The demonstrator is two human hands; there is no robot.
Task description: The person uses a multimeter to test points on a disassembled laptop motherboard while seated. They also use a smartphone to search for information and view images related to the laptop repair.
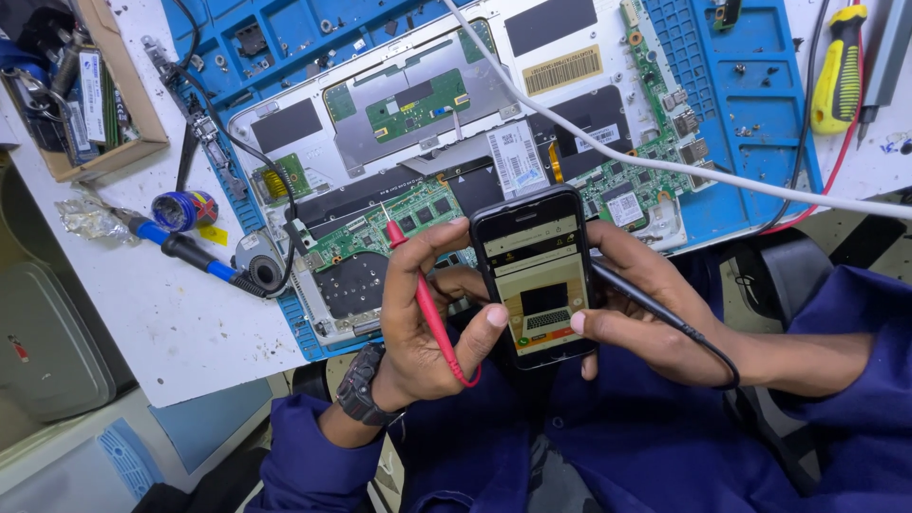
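Observation:
A black smartphone with a lit screen is held upright between both hands above my lap. My left hand grips its left edge, thumb on the screen, and also holds a red multimeter probe pointing up. My right hand holds the phone's right edge, thumb on the screen, with a black probe lying across its fingers. Just beyond the phone lies an opened laptop chassis with its green motherboard exposed.
The laptop rests on a blue repair mat on a white table. A soldering iron, solder spool and cardboard box of parts lie left. A yellow screwdriver lies right. A white cable crosses the board.

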